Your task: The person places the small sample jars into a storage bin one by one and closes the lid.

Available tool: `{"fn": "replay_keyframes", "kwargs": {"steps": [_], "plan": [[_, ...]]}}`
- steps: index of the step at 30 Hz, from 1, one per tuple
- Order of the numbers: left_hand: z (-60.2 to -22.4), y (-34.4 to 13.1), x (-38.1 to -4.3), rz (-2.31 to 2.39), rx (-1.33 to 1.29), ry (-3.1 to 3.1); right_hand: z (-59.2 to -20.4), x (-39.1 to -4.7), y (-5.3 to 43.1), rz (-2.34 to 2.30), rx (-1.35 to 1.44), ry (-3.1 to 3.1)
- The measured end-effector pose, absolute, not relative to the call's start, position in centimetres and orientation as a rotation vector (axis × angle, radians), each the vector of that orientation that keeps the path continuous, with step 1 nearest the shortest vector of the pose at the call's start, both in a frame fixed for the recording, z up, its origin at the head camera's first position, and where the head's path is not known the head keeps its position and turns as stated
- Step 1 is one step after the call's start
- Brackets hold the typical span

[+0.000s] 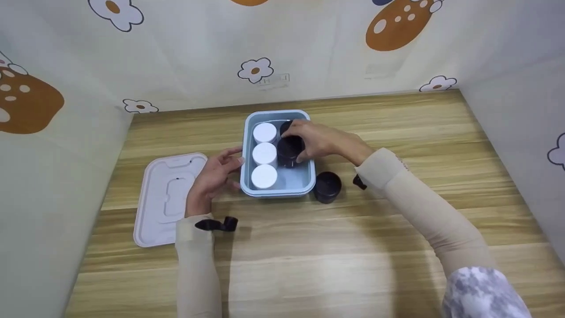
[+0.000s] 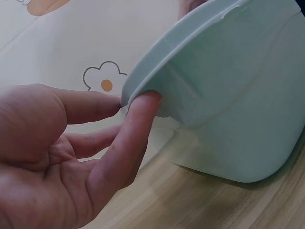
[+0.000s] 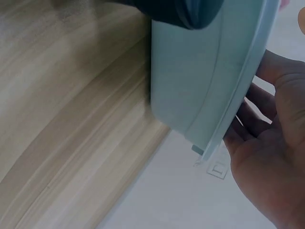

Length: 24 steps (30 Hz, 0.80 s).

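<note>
A light blue plastic storage box (image 1: 282,192) stands on the table, and my left hand (image 1: 212,179) holds its left rim. In the left wrist view, the fingertips (image 2: 148,102) press at the rim and just under it. My right hand (image 1: 317,140) reaches over the right wall and grips a black round jar (image 1: 290,149) inside the box. Behind that jar is another black jar (image 1: 286,127), partly hidden by the hand. Three white round jars (image 1: 265,153) stand in a row along the left side. The gripped jar is hidden in the right wrist view.
One more black jar (image 1: 327,185) stands outside the box, by its near right corner. A pale lid (image 1: 152,194) lies flat to the left, partly behind the left forearm. Patterned curtain walls (image 1: 309,48) enclose the wooden table (image 1: 441,176) at the back and sides.
</note>
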<state>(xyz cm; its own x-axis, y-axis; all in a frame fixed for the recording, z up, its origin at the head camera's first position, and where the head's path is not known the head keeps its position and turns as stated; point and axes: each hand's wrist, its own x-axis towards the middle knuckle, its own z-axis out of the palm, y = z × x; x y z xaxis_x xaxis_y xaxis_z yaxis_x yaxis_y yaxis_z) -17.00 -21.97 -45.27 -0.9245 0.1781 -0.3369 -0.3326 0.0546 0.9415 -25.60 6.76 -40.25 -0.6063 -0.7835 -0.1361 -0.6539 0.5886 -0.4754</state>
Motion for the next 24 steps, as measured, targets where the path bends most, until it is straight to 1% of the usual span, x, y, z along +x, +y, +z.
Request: {"fn": "replay_keyframes", "kwargs": {"steps": [19,24], "plan": [[-45.12,-21.89,-17.0,1.878,-0.201,1.984,-39.79,-25.14,6.54,-0.443,-1.164,2.503],[-45.17,-21.88,-16.96,1.888,-0.182,1.999,-39.46,-24.94,6.86,-0.521,-1.165,2.5]]}}
